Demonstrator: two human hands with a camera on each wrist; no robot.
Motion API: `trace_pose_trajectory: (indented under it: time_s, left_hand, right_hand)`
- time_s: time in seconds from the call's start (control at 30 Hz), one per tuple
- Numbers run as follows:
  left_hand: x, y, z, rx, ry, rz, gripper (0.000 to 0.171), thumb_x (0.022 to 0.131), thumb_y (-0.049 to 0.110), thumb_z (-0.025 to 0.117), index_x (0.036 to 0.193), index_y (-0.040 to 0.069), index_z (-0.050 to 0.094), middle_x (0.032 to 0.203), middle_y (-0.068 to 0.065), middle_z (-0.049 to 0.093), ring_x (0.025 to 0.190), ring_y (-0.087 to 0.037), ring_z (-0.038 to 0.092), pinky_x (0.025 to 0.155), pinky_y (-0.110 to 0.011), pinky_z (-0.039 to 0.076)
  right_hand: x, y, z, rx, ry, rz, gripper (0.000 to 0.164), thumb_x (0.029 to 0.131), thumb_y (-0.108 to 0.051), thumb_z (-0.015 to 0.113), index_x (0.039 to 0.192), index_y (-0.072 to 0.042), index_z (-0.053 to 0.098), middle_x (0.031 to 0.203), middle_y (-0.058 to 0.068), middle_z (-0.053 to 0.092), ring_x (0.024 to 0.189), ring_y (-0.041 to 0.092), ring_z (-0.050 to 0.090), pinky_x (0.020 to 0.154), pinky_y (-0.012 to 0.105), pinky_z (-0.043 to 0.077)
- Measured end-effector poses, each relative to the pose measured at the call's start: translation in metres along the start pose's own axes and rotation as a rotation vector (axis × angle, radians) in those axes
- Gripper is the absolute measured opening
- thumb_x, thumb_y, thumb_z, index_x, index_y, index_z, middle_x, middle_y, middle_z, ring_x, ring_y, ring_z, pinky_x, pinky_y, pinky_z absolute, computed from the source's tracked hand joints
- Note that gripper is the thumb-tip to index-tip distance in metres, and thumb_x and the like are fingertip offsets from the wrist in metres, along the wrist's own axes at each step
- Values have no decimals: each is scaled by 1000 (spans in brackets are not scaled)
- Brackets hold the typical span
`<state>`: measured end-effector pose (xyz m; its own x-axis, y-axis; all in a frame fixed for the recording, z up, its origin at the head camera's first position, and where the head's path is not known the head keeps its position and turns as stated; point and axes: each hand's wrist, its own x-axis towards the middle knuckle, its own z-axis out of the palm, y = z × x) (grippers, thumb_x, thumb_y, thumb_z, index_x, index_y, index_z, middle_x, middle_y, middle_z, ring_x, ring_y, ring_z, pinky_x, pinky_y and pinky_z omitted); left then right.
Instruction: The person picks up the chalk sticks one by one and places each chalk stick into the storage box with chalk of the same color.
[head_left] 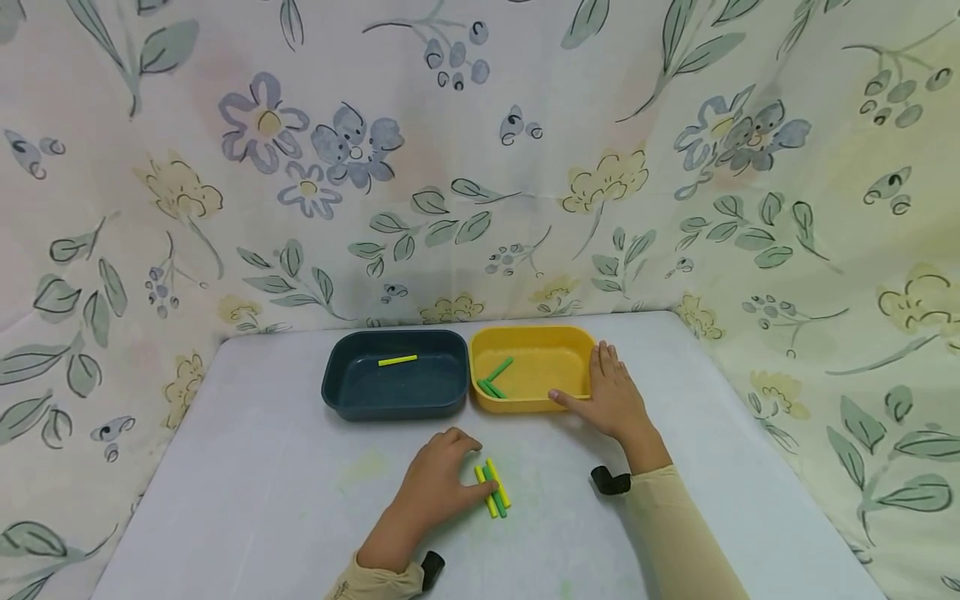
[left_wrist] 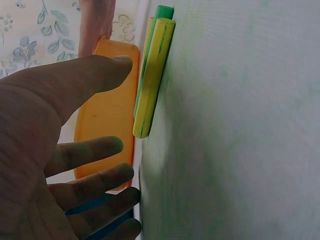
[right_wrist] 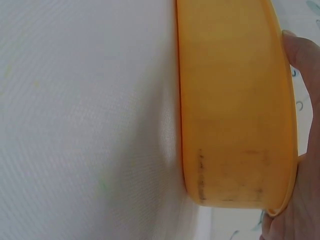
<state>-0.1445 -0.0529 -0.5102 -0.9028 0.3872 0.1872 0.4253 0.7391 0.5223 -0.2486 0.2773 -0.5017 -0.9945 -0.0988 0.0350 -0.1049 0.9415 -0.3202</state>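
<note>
My left hand (head_left: pixel 442 477) is spread loosely beside a small group of chalk sticks on the white cloth, two yellow (head_left: pixel 503 490) and one green (head_left: pixel 501 505). Its thumb overlaps them in the head view; the left wrist view shows the fingers apart, thumb just beside the yellow chalk stick (left_wrist: pixel 154 82) and nothing gripped. My right hand (head_left: pixel 618 398) rests at the right end of the yellow tray (head_left: pixel 551 367), fingers straight along that side and thumb at the front rim. Several green chalk sticks (head_left: pixel 500 369) lie in the tray's left part.
A dark blue tray (head_left: pixel 360 396) stands left of the yellow one, against it, with one yellow chalk stick (head_left: pixel 397 361) inside. Faint yellow and green smudges mark the table cloth (head_left: pixel 262 483). Behind the table hangs a flowered curtain (head_left: pixel 420 250).
</note>
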Motion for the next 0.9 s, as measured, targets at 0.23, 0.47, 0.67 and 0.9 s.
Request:
trace_pose_trajectory:
  time_s: [0.23,0.47,0.67,0.9]
  left_hand:
    - [-1,-1,0,20,-20,-9,58,80,52,90,118,10,76,113,-1,69,107,-21,64,90,-44,56]
    - [-3,0,2,50,-34,-12,61,80,57,89,118,11,77,113,1,66,109,-22,62,92,-46,55]
    - [-4,0,3,50,-48,-8,62,78,58,89,119,13,77,114,1,65,109,-22,61,92,-46,54]
    - [-4,0,3,61,-69,-15,65,78,62,87,121,14,77,116,1,64,110,-22,60,92,-46,54]
  right_hand:
    - [0,0,1,3,-3,6,138,85,-94,49,168,5,3,178,23,0,167,40,-1,134,58,8]
    - [0,0,0,-4,5,4,138,85,-94,49,167,6,3,178,24,0,166,41,0,134,59,8]
    - [-1,-1,0,0,-2,9,137,85,-93,50,167,7,4,177,24,0,166,41,-1,134,59,7]
    - [-1,-1,0,-2,9,7,137,85,-93,50,167,7,4,177,25,3,166,41,1,134,59,8]
